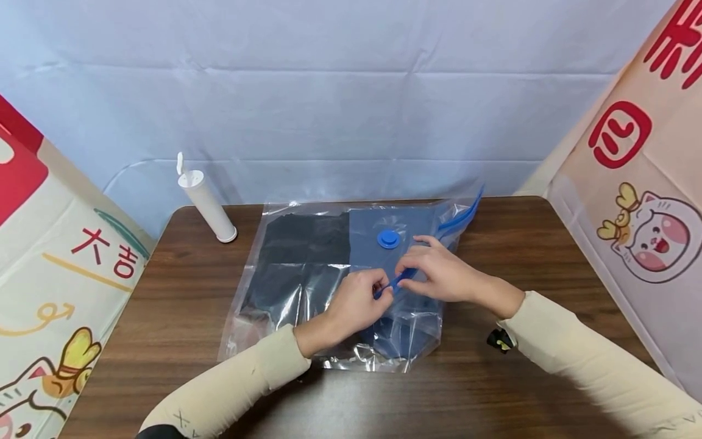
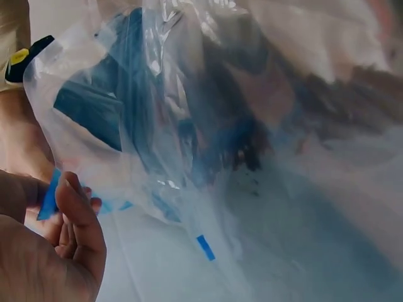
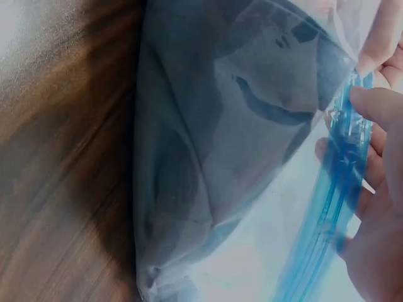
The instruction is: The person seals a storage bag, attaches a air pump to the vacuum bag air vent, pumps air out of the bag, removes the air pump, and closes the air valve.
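I judge the vacuum bag [image 1: 318,253] at the counter's [image 1: 554,256] far edge light, soft and slippery, best held by the blue zipper [image 3: 327,207] my left grip [image 1: 358,303] and right grip [image 1: 441,271] pinch.

Gripping blue zip strip [image 3: 321,220] at R edge w/ R hand [image 3: 378,245], fingers partly behind it. Running diag. from upper R to bottom, w/ parallel lengthwise ridges. Touched nr top end by L hand [image 3: 381,45], mostly out of frame, top R. Joined to clear plastic bag [image 3: 274,217] over dk grey-blue contents [image 3: 186,135], softly creased. Bordered at far L by brown wood-grain table [image 3: 63,163], w/ glare in top L corner.
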A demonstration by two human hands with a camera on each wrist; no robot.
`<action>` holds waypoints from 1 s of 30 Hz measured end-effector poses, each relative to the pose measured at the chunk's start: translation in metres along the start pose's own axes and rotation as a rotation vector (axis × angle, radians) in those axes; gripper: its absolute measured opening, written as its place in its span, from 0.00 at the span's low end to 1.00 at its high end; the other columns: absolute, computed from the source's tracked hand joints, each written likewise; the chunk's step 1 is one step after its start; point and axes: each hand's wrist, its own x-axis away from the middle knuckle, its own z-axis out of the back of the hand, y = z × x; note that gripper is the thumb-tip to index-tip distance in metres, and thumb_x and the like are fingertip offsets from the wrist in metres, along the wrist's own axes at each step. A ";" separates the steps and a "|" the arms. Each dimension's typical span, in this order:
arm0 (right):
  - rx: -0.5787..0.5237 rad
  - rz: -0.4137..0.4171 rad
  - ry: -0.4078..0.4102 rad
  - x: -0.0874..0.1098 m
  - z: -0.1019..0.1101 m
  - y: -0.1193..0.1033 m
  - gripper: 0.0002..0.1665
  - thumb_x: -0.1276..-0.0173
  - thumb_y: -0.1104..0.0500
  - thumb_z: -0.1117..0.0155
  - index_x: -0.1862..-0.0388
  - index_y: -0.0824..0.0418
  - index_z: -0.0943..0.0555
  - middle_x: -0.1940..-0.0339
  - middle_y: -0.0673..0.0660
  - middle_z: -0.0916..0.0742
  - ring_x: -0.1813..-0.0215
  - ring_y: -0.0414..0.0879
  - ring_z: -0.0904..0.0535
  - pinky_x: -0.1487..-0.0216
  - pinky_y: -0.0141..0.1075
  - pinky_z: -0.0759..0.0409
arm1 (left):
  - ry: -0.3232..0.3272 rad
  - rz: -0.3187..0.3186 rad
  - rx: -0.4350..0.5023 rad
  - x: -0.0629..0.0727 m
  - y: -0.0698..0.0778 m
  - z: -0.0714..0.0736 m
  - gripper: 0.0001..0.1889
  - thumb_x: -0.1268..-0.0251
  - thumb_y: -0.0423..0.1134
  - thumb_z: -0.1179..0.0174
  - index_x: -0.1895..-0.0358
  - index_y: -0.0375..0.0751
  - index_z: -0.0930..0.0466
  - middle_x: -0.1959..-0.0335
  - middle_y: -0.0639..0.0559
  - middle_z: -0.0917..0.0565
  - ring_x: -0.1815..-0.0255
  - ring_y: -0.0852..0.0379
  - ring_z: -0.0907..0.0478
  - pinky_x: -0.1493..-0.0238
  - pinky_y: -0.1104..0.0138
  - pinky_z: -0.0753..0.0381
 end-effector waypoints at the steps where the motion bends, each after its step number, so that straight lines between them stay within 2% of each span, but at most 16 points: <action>1: -0.002 0.004 0.006 0.001 0.001 0.001 0.07 0.36 0.60 0.24 0.60 0.56 0.14 0.62 0.46 0.12 0.54 0.43 0.16 0.29 0.65 0.42 | 0.003 -0.001 -0.002 -0.001 0.001 0.000 0.09 0.41 0.32 0.36 0.75 0.47 0.23 0.81 0.59 0.29 0.82 0.66 0.36 0.80 0.74 0.38; 6: -0.001 0.016 0.036 0.004 0.001 0.002 0.07 0.37 0.64 0.25 0.62 0.56 0.14 0.64 0.47 0.12 0.57 0.42 0.17 0.29 0.64 0.41 | -0.023 0.030 -0.009 -0.007 0.006 -0.001 0.05 0.42 0.33 0.36 0.71 0.47 0.21 0.78 0.59 0.25 0.80 0.66 0.34 0.77 0.74 0.33; 12: 0.003 0.026 0.040 0.005 -0.005 0.002 0.06 0.35 0.63 0.26 0.62 0.56 0.14 0.64 0.46 0.12 0.63 0.39 0.19 0.29 0.65 0.42 | -0.038 0.065 -0.020 -0.008 0.006 0.000 0.04 0.37 0.33 0.35 0.70 0.44 0.18 0.77 0.58 0.22 0.81 0.66 0.32 0.77 0.73 0.31; 20: 0.068 0.071 0.096 0.003 -0.008 0.000 0.09 0.39 0.67 0.25 0.65 0.55 0.14 0.67 0.46 0.13 0.62 0.41 0.19 0.30 0.63 0.40 | 0.021 -0.015 -0.034 -0.004 0.004 -0.001 0.04 0.34 0.33 0.35 0.68 0.43 0.17 0.76 0.57 0.20 0.77 0.64 0.30 0.73 0.72 0.29; 24: 0.082 0.059 0.076 0.002 -0.008 -0.001 0.07 0.37 0.65 0.25 0.64 0.55 0.14 0.66 0.46 0.13 0.61 0.41 0.18 0.30 0.63 0.39 | -0.001 -0.027 -0.022 -0.004 0.001 0.000 0.03 0.33 0.33 0.35 0.67 0.41 0.17 0.75 0.56 0.19 0.77 0.64 0.29 0.73 0.72 0.28; 30: 0.016 -0.010 -0.006 0.000 0.004 0.005 0.08 0.36 0.59 0.23 0.59 0.55 0.12 0.62 0.45 0.11 0.56 0.41 0.16 0.27 0.63 0.43 | -0.072 0.049 0.008 -0.006 -0.001 0.003 0.02 0.33 0.34 0.36 0.65 0.42 0.17 0.74 0.56 0.19 0.80 0.67 0.30 0.77 0.74 0.29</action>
